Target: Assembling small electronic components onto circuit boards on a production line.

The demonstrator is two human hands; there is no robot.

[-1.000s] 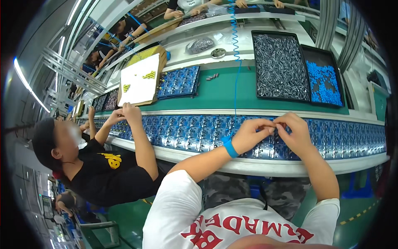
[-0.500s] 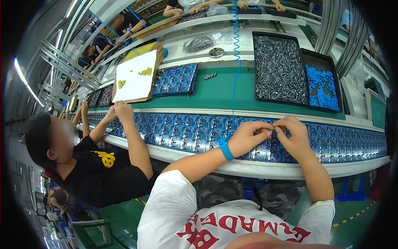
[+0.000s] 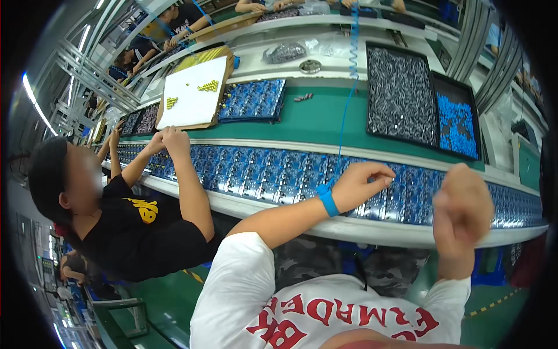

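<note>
Over the row of blue circuit boards [image 3: 256, 171], my left hand [image 3: 361, 183] has its fingers curled, thumb and forefinger tips close together. Whatever lies between them, if anything, is too small to make out. A blue wrist strap [image 3: 328, 200] circles that wrist, and a thin blue cord [image 3: 344, 122] rises behind it. My right hand [image 3: 464, 206] is raised to the right, apart from the left and in front of the boards. Motion smears its fingers, so what it may hold is hidden.
Beyond the boards stand black trays of dark cylindrical parts [image 3: 401, 96] and blue parts [image 3: 457, 119]. A few loose dark parts [image 3: 303, 98] lie left of them, near stacked blue boards [image 3: 253, 100] and a white sheet with yellow parts [image 3: 195, 104]. A co-worker [image 3: 139, 215] sits close at left.
My hands, fingertip to fingertip before, have separated. The right hand has swung right and toward me; the left stays over the boards. The whole view has shifted slightly.
</note>
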